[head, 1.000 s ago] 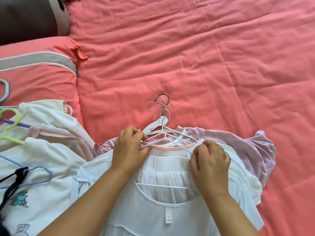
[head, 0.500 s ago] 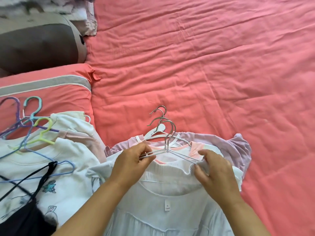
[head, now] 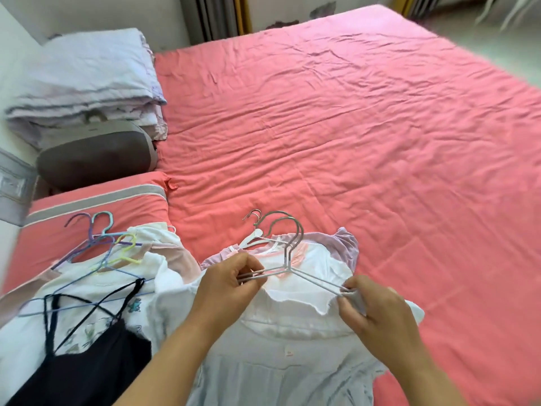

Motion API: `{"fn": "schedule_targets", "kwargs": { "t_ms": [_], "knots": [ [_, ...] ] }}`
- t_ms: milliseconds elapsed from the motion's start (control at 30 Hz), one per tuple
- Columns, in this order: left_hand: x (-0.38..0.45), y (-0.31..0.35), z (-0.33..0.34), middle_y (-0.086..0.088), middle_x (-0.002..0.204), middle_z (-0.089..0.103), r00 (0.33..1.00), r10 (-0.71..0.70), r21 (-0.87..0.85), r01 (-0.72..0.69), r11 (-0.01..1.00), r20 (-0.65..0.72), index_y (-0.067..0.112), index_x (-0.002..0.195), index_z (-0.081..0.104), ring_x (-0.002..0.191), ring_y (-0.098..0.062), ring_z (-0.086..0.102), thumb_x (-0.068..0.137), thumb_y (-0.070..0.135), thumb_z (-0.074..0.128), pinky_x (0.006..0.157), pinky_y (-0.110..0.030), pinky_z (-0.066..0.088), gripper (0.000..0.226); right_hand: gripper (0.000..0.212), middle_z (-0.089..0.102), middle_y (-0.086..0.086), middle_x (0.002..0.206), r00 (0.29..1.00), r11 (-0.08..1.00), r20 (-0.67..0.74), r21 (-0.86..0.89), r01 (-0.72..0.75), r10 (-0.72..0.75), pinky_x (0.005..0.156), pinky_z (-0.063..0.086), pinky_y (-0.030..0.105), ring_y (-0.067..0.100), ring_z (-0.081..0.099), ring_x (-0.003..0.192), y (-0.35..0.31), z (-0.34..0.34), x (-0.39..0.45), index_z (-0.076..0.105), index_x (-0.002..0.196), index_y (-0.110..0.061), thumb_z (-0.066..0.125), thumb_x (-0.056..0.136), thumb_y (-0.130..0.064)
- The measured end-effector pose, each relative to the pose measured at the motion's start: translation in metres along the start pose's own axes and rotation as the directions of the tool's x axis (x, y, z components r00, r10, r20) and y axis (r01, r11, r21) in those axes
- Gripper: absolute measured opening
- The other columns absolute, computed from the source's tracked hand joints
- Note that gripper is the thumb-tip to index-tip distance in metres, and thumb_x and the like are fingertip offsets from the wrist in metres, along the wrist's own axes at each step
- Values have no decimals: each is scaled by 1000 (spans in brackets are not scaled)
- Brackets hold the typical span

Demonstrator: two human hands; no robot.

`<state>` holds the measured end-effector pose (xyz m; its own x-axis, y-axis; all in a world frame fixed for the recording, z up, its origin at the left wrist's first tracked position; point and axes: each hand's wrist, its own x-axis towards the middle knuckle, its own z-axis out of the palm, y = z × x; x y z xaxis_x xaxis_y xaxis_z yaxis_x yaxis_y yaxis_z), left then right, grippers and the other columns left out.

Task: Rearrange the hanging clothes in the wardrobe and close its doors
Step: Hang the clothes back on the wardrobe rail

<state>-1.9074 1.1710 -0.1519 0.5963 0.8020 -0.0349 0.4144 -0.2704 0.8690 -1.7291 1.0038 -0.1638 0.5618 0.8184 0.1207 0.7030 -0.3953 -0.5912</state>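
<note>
A stack of white and lilac garments (head: 295,312) on hangers lies on the pink bed (head: 366,148). My left hand (head: 231,288) pinches the left arms of the white wire hangers (head: 288,265). My right hand (head: 377,312) grips their right ends together with the white collar cloth. The metal hooks rise between my hands, lifted off the pile. A second pile (head: 87,291) of white tops with pastel hangers and a black strappy top (head: 96,356) lies to the left. No wardrobe is in view.
A pink pillow (head: 87,206) lies under the left pile. Behind it sit a dark grey cushion (head: 93,159) and folded lilac bedding (head: 82,80). Curtains hang at the far wall, and the bed's right edge meets the floor.
My hands have raised the wire hangers and the white top's collar off the pile, and they have spread apart. My view has tilted up, showing the bedding and the far wall.
</note>
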Motion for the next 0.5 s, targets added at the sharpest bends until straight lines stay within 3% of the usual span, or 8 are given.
{"fn": "schedule_targets", "kwargs": {
  "t_ms": [133, 233, 367, 500],
  "knots": [
    [-35, 36, -11, 3, 64, 61, 995, 86, -87, -81, 993, 55, 22, 69, 62, 58, -7, 51, 65, 26, 75, 58, -22, 41, 15, 35, 62, -10, 64, 995, 997, -59, 14, -75, 76, 59, 41, 32, 18, 53, 60, -25, -42, -48, 63, 81, -26, 44, 67, -51],
    [-62, 60, -19, 7, 56, 53, 985, 146, -119, -135, 984, 91, 20, 65, 60, 54, -6, 43, 64, 20, 86, 53, -19, 35, 26, 21, 59, -11, 60, 983, 991, -127, 61, -122, 129, 56, 42, 31, 11, 54, 57, -44, -71, -83, 56, 72, -39, 46, 61, -54],
    [-95, 94, -27, 7, 57, 57, 969, 244, -163, -235, 958, 42, 25, 68, 63, 53, -5, 46, 62, 18, 87, 54, -17, 38, 26, 23, 61, -17, 68, 960, 983, -214, 85, -164, 178, 52, 40, 26, 9, 56, 65, -72, -108, -128, 55, 67, -40, 46, 55, -57],
    [-135, 118, -35, 3, 63, 60, 932, 363, -190, -359, 914, -14, 29, 72, 60, 53, -4, 47, 56, 34, 80, 54, -15, 40, 26, 21, 62, -19, 72, 929, 979, -310, 78, -188, 203, 56, 44, 26, 5, 57, 68, -98, -136, -181, 57, 72, -39, 56, 57, -54]
  ]
}}
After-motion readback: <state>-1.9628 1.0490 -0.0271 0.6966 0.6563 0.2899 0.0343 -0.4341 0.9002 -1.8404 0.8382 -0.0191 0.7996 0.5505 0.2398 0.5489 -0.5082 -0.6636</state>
